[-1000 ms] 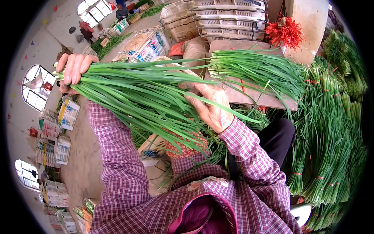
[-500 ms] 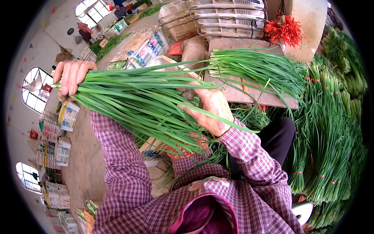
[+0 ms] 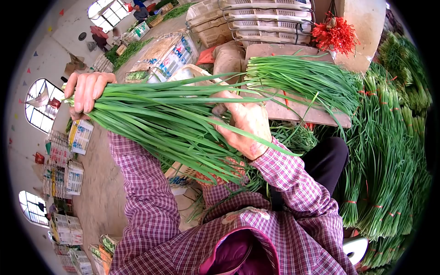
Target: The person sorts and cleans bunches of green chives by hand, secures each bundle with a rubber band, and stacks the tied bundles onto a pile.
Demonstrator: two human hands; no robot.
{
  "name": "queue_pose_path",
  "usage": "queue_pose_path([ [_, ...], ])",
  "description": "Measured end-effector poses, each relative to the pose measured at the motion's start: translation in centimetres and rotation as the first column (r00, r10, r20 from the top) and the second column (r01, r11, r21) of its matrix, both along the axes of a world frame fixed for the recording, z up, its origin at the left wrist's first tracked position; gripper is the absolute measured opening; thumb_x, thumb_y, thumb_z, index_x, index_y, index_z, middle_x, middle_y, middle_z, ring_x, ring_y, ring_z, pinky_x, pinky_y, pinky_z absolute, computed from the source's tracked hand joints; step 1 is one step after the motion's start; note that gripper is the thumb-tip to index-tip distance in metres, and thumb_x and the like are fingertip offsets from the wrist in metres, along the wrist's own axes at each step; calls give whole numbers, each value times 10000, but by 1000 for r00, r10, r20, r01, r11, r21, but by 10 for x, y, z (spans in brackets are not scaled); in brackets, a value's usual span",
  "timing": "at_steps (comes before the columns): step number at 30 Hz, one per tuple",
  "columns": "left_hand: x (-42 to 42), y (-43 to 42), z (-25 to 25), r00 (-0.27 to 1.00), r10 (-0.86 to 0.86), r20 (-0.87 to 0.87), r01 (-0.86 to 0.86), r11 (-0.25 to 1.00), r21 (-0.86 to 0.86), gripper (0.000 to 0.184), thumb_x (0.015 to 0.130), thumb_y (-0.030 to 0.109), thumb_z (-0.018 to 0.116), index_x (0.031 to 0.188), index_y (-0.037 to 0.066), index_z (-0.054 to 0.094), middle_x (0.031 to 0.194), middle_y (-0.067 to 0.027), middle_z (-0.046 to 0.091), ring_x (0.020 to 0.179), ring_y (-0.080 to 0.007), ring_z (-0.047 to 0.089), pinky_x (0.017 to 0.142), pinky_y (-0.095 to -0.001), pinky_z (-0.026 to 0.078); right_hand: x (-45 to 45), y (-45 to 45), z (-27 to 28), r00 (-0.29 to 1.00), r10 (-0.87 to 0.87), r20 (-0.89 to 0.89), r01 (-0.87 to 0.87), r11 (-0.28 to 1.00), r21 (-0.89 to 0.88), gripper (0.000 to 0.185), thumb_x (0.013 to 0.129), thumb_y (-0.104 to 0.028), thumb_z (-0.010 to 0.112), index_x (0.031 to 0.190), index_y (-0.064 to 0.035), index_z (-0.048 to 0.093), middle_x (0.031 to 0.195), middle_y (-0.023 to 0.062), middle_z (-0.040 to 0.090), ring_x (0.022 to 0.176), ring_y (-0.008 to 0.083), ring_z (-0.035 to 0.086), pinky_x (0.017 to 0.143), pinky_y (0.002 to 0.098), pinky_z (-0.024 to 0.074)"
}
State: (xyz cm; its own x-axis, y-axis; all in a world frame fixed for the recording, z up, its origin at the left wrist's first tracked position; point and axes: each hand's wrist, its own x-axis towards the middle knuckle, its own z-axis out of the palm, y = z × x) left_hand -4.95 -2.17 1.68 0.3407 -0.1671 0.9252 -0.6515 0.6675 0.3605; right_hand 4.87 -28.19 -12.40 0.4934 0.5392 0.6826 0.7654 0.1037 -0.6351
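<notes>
My left hand [image 3: 89, 94] is wrapped tightly round the pale stem ends of a large bunch of garlic chives [image 3: 160, 117], held up off any surface. The long green leaves fan out to the right and droop at their tips. Among the leaves near the middle is my right hand [image 3: 245, 128], its fingers bent round some of them and partly hidden by blades crossing in front. A second pile of garlic chives [image 3: 298, 80] lies on a brown board [image 3: 316, 118] just beyond my right hand.
Tied chive bundles [image 3: 385, 160] are heaped on the right. Red ties [image 3: 334, 35] hang in a cluster above the board, beside stacked white crates [image 3: 270, 23]. A printed box [image 3: 172, 55] stands behind the held bunch. My knee [image 3: 327, 162] is below the board.
My right hand has shifted slightly left and up along the leaves, its fingers bending more. My left hand has kept its grip on the stems, moving only a touch to the right.
</notes>
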Motion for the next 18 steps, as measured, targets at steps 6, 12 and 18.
queue_pose_path([
  [6, 4, 0, -5, 1000, -26, -2, 26, 999, -18, 288, 729, 74, 742, 975, 70, 592, 769, 10, 658, 688, -99, 640, 715, -239, 478, -3, 5, 5, 991, -49, 126, 46, 999, 29, 302, 761, -216, 752, 1034, -123, 661, 968, 67, 673, 782, 297, 667, 666, 408, 528],
  [12, 4, -3, -9, 1000, 0, -19, 0, 1000, -15, 273, 733, 76, 743, 962, 82, 595, 762, 14, 658, 688, -93, 640, 710, -238, 482, -5, 17, 12, 990, -25, 137, 16, 998, 64, 212, 791, -223, 731, 972, -124, 685, 947, 59, 660, 759, 300, 663, 636, 409, 527],
  [18, 6, -3, -11, 1000, 23, 8, -23, 992, 121, 284, 820, 139, 645, 1078, 109, 531, 855, 28, 620, 785, -109, 608, 806, -286, 437, -1, 13, 14, 991, -10, 130, 3, 999, 54, 180, 803, -216, 716, 947, -112, 681, 903, 87, 655, 737, 316, 656, 631, 412, 518],
])
